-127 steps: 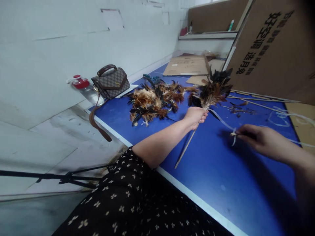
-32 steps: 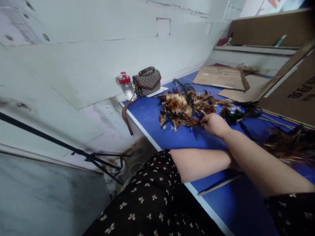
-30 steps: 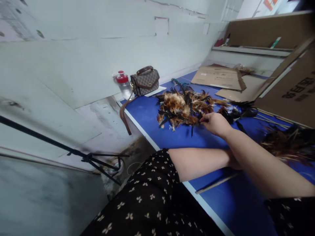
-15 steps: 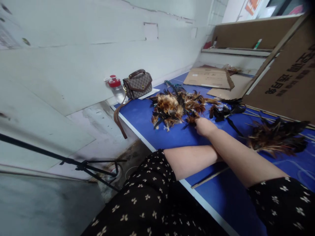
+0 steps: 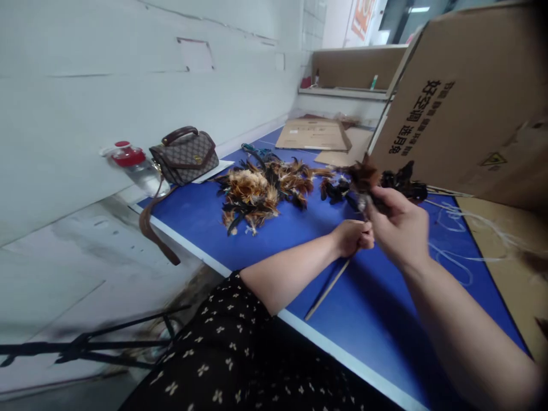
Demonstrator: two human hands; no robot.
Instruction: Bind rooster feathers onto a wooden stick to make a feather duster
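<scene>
My left hand (image 5: 354, 236) is closed round a thin stick (image 5: 327, 290), whose bare end slants down toward the table's near edge. Just to its right, my right hand (image 5: 400, 225) pinches a small bunch of brown feathers (image 5: 363, 174), blurred by motion. The two hands nearly meet, and whether the feathers touch the stick cannot be made out. A loose pile of brown, tan and black feathers (image 5: 250, 194) lies to the left on the blue table (image 5: 274, 251). Dark feathers (image 5: 400, 180) show behind my right hand.
A patterned handbag (image 5: 188, 157) and a red-capped bottle (image 5: 137, 165) stand by the wall at the left. Flat cardboard (image 5: 314, 134) lies at the back; a large cardboard panel (image 5: 462, 103) rises at the right. White string (image 5: 454, 251) lies on the table. A black metal stand (image 5: 107, 345) is at lower left.
My right hand has moved from the feather pile rightward and up, carrying a feather bunch to my left hand. My left hand, earlier hidden behind the right forearm, now shows. The view has shifted right.
</scene>
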